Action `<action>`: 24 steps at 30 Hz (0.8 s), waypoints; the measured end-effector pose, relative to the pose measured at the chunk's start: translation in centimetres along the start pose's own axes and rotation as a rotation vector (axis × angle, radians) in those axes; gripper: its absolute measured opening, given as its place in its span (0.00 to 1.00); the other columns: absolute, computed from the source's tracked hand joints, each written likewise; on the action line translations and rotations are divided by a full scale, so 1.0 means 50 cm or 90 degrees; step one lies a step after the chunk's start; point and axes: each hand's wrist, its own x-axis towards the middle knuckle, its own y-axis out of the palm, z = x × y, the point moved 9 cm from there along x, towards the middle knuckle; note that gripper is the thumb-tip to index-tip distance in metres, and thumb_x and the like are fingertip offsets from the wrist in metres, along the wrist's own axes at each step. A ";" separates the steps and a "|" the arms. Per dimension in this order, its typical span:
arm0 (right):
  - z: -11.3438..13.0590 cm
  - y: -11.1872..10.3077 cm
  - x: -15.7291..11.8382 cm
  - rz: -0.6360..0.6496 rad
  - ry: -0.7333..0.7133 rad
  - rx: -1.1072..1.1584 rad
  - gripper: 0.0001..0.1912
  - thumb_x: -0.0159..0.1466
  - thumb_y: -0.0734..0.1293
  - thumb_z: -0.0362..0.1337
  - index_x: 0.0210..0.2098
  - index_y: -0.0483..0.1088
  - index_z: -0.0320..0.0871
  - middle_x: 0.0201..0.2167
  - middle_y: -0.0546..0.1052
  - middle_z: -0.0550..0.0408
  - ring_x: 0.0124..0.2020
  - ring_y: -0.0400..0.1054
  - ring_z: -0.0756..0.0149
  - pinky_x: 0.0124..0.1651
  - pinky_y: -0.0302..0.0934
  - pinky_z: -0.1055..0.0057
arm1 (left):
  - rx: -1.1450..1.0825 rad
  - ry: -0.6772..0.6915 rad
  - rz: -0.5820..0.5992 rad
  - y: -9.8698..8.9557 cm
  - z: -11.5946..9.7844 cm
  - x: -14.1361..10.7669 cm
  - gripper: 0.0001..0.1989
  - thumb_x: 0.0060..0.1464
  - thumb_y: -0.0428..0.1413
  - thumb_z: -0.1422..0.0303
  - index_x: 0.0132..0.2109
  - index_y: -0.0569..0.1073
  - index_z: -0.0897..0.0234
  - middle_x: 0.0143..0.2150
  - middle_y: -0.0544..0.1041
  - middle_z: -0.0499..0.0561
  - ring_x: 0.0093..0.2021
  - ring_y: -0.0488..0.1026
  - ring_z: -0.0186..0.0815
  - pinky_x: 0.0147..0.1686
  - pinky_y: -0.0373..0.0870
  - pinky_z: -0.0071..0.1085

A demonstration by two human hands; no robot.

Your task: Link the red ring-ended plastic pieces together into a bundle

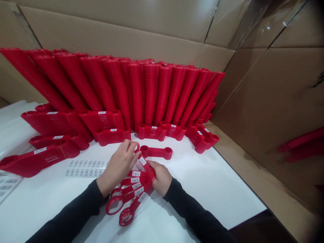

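My right hand (161,178) is closed around one end of several red plastic link pieces (138,197), which fan out to the left and toward me. Each fanned piece has a ring-shaped end and a white barcode label. My left hand (120,165) has its fingers bent at the ring end of the uppermost link piece (143,161), pinching it. Just beyond the hands, a small stack of red link pieces (157,152) lies on the white table. Left of my left hand is a sheet of barcode labels (84,168), partly covered by that arm.
Tall stacks of red link pieces (149,91) stand in a row along the back, against a cardboard wall (126,30). Shorter labelled stacks (37,157) sit before them on the white table (207,189). The table's edge runs down the right side.
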 end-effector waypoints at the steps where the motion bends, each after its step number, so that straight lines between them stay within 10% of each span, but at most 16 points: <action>1: 0.003 0.001 0.000 0.002 -0.008 0.002 0.20 0.55 0.61 0.29 0.48 0.67 0.40 0.42 0.75 0.47 0.44 0.69 0.57 0.45 0.62 0.66 | -0.039 -0.026 -0.019 -0.009 0.013 0.002 0.12 0.59 0.44 0.64 0.48 0.63 0.63 0.44 0.63 0.55 0.40 0.67 0.38 0.39 0.67 0.35; 13: -0.011 -0.027 0.006 -0.059 -0.006 0.057 0.20 0.55 0.60 0.27 0.47 0.68 0.40 0.43 0.75 0.47 0.43 0.69 0.57 0.45 0.63 0.64 | -0.251 -0.098 -0.022 -0.039 0.055 0.011 0.08 0.51 0.44 0.74 0.38 0.65 0.62 0.39 0.66 0.50 0.39 0.68 0.35 0.39 0.66 0.32; 24: -0.009 -0.023 0.005 -0.045 -0.018 0.042 0.21 0.54 0.61 0.27 0.48 0.68 0.40 0.44 0.74 0.48 0.44 0.69 0.58 0.46 0.63 0.65 | 0.037 -0.053 0.324 0.020 0.092 -0.017 0.10 0.52 0.43 0.70 0.32 0.69 0.61 0.30 0.73 0.50 0.30 0.70 0.38 0.29 0.60 0.30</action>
